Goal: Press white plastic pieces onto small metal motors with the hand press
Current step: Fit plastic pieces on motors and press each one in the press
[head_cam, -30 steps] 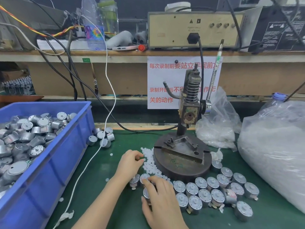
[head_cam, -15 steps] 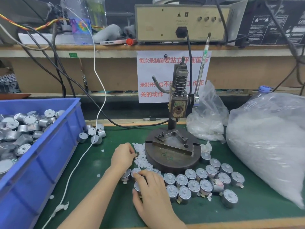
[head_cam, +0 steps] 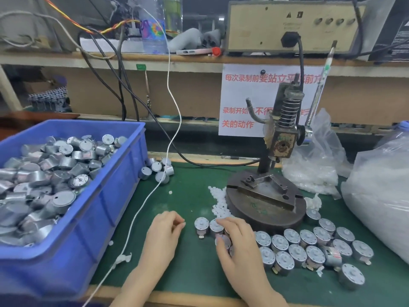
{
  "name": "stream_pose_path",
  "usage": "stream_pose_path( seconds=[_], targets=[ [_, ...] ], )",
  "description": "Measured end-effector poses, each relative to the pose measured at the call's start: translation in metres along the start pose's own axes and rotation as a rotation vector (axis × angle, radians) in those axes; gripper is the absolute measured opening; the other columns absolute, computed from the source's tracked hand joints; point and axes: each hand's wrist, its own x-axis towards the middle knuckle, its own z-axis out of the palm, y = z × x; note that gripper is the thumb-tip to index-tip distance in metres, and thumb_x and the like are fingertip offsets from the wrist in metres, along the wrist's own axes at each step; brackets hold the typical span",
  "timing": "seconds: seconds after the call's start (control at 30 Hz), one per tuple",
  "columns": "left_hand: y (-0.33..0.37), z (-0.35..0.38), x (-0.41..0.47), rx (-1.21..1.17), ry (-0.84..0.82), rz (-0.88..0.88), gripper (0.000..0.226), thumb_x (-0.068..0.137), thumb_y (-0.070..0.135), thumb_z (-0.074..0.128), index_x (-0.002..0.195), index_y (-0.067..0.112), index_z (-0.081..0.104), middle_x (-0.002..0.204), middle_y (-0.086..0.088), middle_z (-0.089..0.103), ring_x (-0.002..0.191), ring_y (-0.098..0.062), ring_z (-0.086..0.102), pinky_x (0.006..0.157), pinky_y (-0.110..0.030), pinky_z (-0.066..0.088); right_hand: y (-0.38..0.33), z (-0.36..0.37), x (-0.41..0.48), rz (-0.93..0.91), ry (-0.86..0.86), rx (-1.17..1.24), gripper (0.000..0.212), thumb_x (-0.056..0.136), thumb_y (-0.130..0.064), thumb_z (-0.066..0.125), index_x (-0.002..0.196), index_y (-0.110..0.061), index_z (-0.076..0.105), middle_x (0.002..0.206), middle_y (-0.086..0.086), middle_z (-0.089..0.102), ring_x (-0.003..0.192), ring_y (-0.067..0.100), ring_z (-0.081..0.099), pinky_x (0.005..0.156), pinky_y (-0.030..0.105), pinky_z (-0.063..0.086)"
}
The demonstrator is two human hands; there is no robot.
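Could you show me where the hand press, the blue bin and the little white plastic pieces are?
hand press (head_cam: pixel 282 147), head view, on its boxy head under the spring.
blue bin (head_cam: pixel 97 209), head view, on its outer wall.
white plastic pieces (head_cam: pixel 218 201), head view, middle of the heap.

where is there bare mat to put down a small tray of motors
Two mostly bare patches of mat: one between the loose motors by the blue bin and the press base; one toward the front edge, between the left hand and the right hand. Crowded: the motor rows in front of the base and the white pieces at its left.
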Motion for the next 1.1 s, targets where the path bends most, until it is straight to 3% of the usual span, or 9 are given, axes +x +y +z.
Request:
stream_pose_path(
  seconds=[0.2,0.33,0.53,0.63,0.77,0.9,1.1],
  targets=[
    [-0.005,-0.002,-0.001,-0.269,0.052,-0.104,0.025,0.083,0.005,0.065,0.079,0.028,0.055,0.074,0.002,0.06,0.07,-0.008,0.054,0.065,-0.007,0.039,-0.018,0.027,0.07,0.071,-0.239,-0.02,0.03,0.094,-0.022,0.049,0.123,-0.016,0.055,0.122,-0.003,0.048,0.117,0.01,0.041,0.09,0.008,0.023],
    [-0.008,0.0,0.0,-0.248,0.038,-0.064,0.013,0.084,0.007,0.064,0.074,0.015,0.061,0.074,0.003,0.06,0.07,-0.011,0.054,0.067,-0.016,0.04,-0.025,0.062,0.136,0.239,-0.399,-0.156,0.037,0.094,-0.026,0.045,0.128,-0.012,0.052,0.13,0.007,0.048,0.119,0.023,0.046,0.095,0.03,0.037],
    [-0.008,0.001,0.0,-0.268,0.041,-0.062,0.024,0.085,0.007,0.061,0.074,0.027,0.053,0.075,0.011,0.056,0.072,-0.006,0.05,0.067,-0.01,0.037,-0.028,0.118,0.17,0.182,-0.601,-0.288,0.046,0.091,-0.009,0.045,0.136,-0.012,0.037,0.128,0.016,0.038,0.119,0.034,0.039,0.096,0.04,0.039],
    [-0.009,0.002,0.0,-0.22,0.024,-0.028,0.028,0.086,0.009,0.059,0.07,0.029,0.048,0.073,0.014,0.05,0.076,-0.008,0.047,0.069,-0.011,0.035,-0.029,0.134,0.174,0.173,-0.599,-0.274,0.046,0.09,-0.008,0.047,0.134,-0.015,0.037,0.127,0.014,0.033,0.116,0.033,0.038,0.092,0.039,0.041],
    [-0.012,0.007,0.002,-0.132,0.01,0.017,0.017,0.089,0.013,0.055,0.076,0.023,0.051,0.073,0.017,0.041,0.082,-0.011,0.042,0.075,-0.019,0.034,-0.028,0.146,0.179,0.049,-0.607,-0.372,0.042,0.09,-0.019,0.055,0.128,-0.011,0.042,0.136,0.008,0.031,0.117,0.03,0.037,0.085,0.04,0.043],
    [-0.012,0.01,0.003,-0.083,0.007,0.026,0.011,0.09,0.014,0.053,0.081,0.013,0.058,0.083,0.007,0.046,0.087,-0.015,0.041,0.081,-0.025,0.035,-0.026,0.154,0.181,0.005,-0.552,-0.42,0.039,0.09,-0.019,0.057,0.124,-0.011,0.041,0.128,0.009,0.042,0.112,0.029,0.044,0.073,0.036,0.039],
    [-0.013,0.01,0.0,-0.052,0.028,0.037,0.012,0.091,0.025,0.055,0.088,0.014,0.059,0.088,0.009,0.041,0.088,-0.011,0.034,0.083,-0.019,0.032,-0.027,0.153,0.175,0.048,-0.443,-0.382,0.027,0.094,-0.017,0.051,0.117,-0.007,0.042,0.121,0.012,0.05,0.105,0.031,0.05,0.067,0.034,0.035]
  ],
)
